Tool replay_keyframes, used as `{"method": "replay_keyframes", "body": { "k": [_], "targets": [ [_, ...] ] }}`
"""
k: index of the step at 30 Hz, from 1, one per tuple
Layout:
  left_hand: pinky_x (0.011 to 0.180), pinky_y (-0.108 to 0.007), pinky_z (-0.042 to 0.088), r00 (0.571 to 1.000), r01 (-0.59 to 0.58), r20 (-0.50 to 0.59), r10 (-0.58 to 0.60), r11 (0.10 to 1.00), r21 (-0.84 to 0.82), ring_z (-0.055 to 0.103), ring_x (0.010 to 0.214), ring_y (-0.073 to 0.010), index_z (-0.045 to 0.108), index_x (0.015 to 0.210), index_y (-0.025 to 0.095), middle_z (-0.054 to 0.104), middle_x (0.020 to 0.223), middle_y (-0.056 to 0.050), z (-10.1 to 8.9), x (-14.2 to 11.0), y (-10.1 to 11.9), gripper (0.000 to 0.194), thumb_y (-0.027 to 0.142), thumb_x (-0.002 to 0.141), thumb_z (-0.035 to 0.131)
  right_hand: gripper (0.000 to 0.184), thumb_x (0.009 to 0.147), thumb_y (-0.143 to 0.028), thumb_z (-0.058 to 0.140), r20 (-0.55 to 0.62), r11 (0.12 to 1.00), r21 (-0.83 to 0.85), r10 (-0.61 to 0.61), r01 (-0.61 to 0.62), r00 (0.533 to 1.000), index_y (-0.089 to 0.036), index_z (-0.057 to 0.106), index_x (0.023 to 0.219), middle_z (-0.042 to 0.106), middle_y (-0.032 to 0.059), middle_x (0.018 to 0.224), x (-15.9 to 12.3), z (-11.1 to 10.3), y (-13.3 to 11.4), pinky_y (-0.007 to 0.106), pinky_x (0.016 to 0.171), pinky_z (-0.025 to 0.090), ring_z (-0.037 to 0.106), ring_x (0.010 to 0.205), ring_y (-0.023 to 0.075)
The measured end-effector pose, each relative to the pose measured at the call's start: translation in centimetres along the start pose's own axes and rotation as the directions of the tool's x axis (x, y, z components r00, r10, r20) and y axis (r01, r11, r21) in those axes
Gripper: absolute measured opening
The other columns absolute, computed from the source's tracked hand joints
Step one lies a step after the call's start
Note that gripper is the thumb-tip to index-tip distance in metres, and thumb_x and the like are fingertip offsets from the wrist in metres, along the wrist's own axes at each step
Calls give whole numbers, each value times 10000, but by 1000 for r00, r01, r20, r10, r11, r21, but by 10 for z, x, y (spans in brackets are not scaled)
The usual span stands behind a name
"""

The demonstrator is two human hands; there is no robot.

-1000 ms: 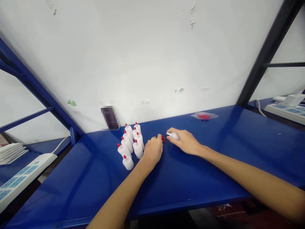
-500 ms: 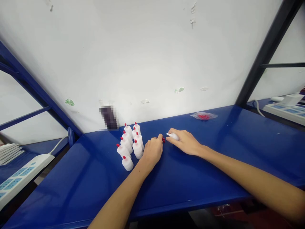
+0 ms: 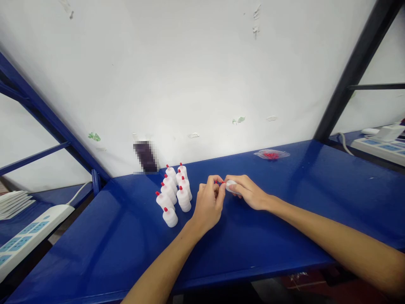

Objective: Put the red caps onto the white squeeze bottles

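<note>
Over the blue table my right hand is closed round a small white bottle held on its side. My left hand pinches a small red cap right at the bottle's tip. Both hands meet just above the tabletop. To the left of my left hand stands a cluster of several white bottles with red caps, upright in two rows.
A clear bag of red caps lies at the back right near the wall. A white power strip sits on the lower shelf at left, another power strip at far right. A black post rises at right.
Both hands have lifted off the table and come together. The left hand has picked up a red cap and brought it to the tip of the bottle in the right hand.
</note>
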State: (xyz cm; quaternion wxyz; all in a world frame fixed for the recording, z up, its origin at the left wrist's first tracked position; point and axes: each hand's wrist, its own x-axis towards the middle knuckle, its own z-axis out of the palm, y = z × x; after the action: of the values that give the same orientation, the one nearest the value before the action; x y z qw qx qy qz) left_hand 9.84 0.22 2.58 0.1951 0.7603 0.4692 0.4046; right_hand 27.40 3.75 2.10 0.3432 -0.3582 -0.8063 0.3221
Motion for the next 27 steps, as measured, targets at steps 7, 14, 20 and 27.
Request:
{"method": "replay_keyframes", "body": {
  "k": [7, 14, 20, 27],
  "targets": [
    [461, -196, 343, 994, 68, 101, -46, 973, -222, 430, 401, -83, 466, 1029, 215, 478, 512, 101, 3, -6, -2, 178, 382, 976, 433, 540, 928, -592, 394, 81, 973, 218, 62, -79, 995, -188, 430, 572, 406, -27, 538, 1, 4, -2, 261, 524, 337, 390, 519, 114],
    [416, -165, 341, 985, 74, 170, -11, 927, -367, 448, 399, -67, 469, 1074, 205, 494, 559, 87, 3, -18, 10, 181, 357, 987, 421, 566, 918, -586, 441, 110, 925, 380, -27, -17, 994, -170, 494, 538, 374, -40, 488, -4, 12, -4, 260, 471, 259, 312, 458, 93],
    [487, -201, 294, 982, -7, 183, 44, 980, -198, 399, 486, -84, 508, 1096, 194, 461, 576, 70, -8, -44, 19, 176, 291, 1008, 390, 631, 872, -710, 398, 201, 965, 261, -78, 23, 976, -147, 603, 673, 459, -16, 553, -13, 20, -17, 251, 505, 299, 371, 529, 110],
    [473, -205, 250, 994, 35, -99, -38, 999, -35, 322, 462, -86, 543, 976, 200, 363, 537, 85, -63, -70, 19, 157, 332, 969, 459, 600, 899, -695, 359, 169, 981, 177, -110, 80, 979, -185, 428, 591, 398, -27, 547, -16, 20, -20, 259, 523, 285, 350, 518, 109]
  ]
}}
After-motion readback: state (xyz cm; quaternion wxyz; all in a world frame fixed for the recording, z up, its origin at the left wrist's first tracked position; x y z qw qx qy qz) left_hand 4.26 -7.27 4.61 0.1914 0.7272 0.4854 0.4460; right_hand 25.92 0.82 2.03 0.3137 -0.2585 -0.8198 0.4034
